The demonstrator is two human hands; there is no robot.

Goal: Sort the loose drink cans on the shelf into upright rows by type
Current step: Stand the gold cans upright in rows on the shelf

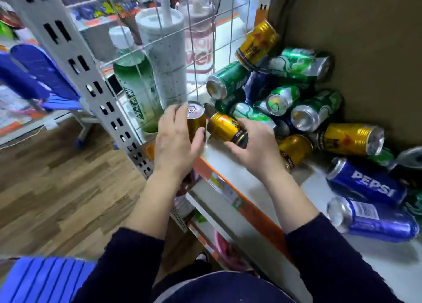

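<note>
At frame centre the left hand (pixel 178 143) is curling round an upright gold can (pixel 196 118), steadying it on the shelf (pixel 230 168), while the right hand (pixel 255 150) is gripping a tilted gold can (pixel 227 129) beside it, apparently starting a row clear of the jumbled pile (pixel 296 92) at right.

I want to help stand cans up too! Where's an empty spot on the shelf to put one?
Bare white shelf shows between the right hand, the nearest lying gold can and the Pepsi can, and again in front of the lower blue can. The back corner, piled with green cans against the cardboard, is crowded.
</note>
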